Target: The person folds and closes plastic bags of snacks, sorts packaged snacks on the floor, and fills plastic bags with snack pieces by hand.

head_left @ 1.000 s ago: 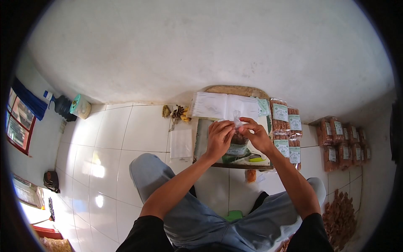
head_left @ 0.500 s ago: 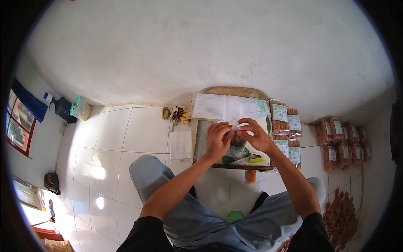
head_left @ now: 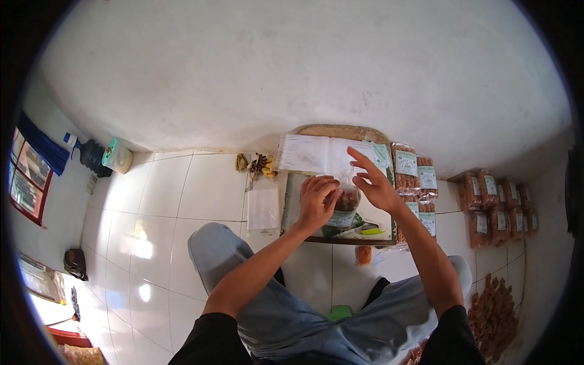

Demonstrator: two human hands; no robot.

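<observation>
A clear plastic bag with reddish-brown pieces and a pale green label stands on the low table in front of me. My left hand is closed on the bag's upper left side, its fingers bent round the plastic. My right hand is just right of the bag's top, fingers stretched out and apart, with nothing held. Behind both hands lies a stack of clear plastic bags, with green printed labels at its right. A yellow-green tool handle lies right of the bag; its kind is hard to tell.
Packed, labelled bags stand right of the table, and more packs sit by the wall. Loose brown pieces are heaped on the floor at lower right. Bananas and a flat clear packet lie left of the table.
My right hand has let go of the bag's gathered top and spread its fingers, lifting slightly up and right. The bag's top has loosened. My left hand stays at the bag.
</observation>
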